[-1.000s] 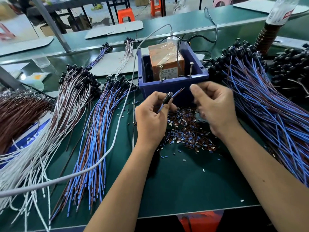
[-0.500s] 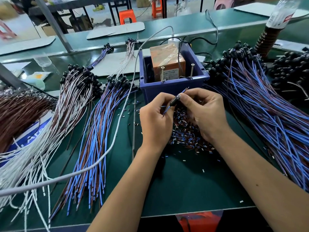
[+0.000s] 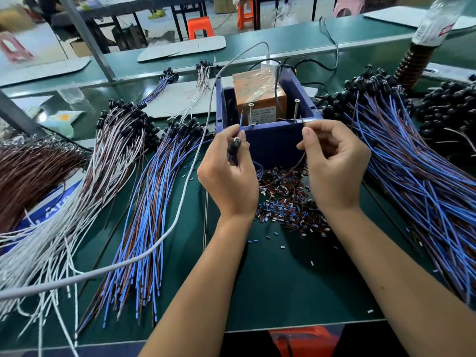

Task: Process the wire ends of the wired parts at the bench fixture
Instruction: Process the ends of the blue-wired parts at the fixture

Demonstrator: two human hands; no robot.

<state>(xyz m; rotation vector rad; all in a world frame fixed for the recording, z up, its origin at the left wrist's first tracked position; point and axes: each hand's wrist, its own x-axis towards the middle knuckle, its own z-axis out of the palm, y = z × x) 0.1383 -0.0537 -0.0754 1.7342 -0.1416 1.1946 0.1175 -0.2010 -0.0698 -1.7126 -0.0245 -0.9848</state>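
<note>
Green bench mat (image 3: pixel 296 287), littered with cut insulation bits (image 3: pixel 286 204) before the blue fixture box (image 3: pixel 270 143). Left hand (image 3: pixel 229 176) grips a black wired part (image 3: pixel 234 146), its blue wire (image 3: pixel 240 123) raised at the box's front rim. Right hand (image 3: pixel 332 166) pinches the brown wire (image 3: pixel 301 158). Wire bundles (image 3: pixel 144 202) flank both sides; orange stools (image 3: pixel 199 27) stand behind.

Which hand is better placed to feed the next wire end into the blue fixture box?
Right, probably. The right hand pinches the brown wire, its tip at the blue fixture box rim. The left hand grips the black part.
</note>
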